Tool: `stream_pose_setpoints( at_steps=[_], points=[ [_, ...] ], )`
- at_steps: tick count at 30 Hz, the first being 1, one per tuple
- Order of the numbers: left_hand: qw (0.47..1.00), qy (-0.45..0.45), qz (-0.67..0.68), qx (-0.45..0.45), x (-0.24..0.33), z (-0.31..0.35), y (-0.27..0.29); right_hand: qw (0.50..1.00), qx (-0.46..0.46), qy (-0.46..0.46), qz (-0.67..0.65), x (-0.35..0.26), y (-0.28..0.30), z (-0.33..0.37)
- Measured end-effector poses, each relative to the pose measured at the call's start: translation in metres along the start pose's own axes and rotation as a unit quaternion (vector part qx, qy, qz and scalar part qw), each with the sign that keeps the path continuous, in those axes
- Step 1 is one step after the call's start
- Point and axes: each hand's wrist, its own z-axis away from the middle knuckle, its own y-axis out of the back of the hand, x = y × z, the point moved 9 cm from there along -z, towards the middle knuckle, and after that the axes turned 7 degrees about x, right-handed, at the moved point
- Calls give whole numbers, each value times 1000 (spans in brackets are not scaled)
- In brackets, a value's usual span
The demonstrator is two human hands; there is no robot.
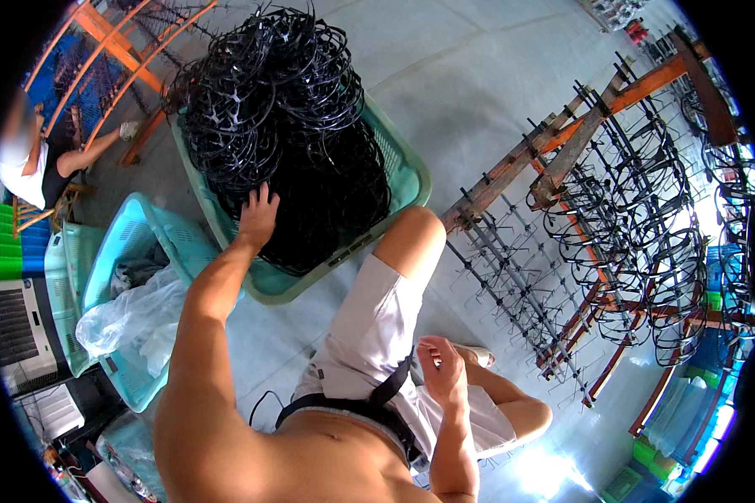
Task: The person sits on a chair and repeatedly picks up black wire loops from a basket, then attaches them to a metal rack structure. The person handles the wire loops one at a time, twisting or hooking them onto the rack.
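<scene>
**Left hand (258, 216) resting on a tangled heap of black loops (285, 117) in a green basket (418, 180)**

On the right, a large rack (646, 90) with orange and brown beams is standing over the floor, and many dark looped pieces (646, 243) are hanging from it. Left of centre, on the far side, the green basket is sitting on the floor; the heap of thin, glossy loops is filling it and rising high at its far end. Nearer on the left, a turquoise basket (184, 239) is holding a crumpled clear plastic bag (143, 323).

The left hand is lying on the near left side of the heap, its fingers slightly spread and not closing round any loop. The right hand (445, 369) is hovering above the right leg, well apart from the heap, its fingers bent in a loose curl; it is showing too small here to tell whether it is holding anything.

The loops are looking interlocked, so good handling is probably meaning taking loose ones from the top, steadying their neighbours with the other hand, and easing rather than tugging, since thin pieces are likely to be snagging or bending.
</scene>
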Motion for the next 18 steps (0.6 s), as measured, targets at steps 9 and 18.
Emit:
stream_pose_setpoints(
  at_steps=[9,18],
  points=[
    [963,-41,237,126,37,27,129,971,-118,-17,-209,-42,-77,-34],
    [878,-70,460,114,121,76,180,824,-164,-158,-518,-72,-215,-121]
  ],
)
